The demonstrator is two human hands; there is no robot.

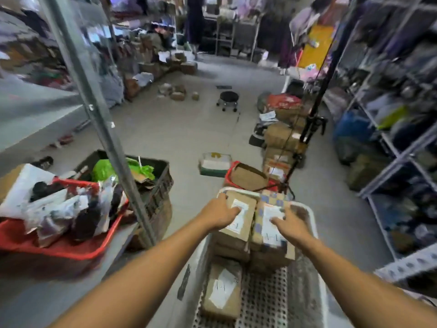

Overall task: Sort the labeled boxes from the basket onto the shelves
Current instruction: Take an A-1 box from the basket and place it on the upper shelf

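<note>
Inside the white basket (314,223), at twelve o'clock, the left box (246,223) was pressed under the left hand (218,213), the right box (267,229) under the right hand (292,227), fingers spread flat.

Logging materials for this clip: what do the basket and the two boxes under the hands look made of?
Basket: white moulded plastic, judging by its perforated grid floor and smooth rim. Left box: plain brown cardboard, matte, with a white paper label. Right box: cardboard too, apparently printed or taped with a blue check pattern; blur leaves that open.
</note>
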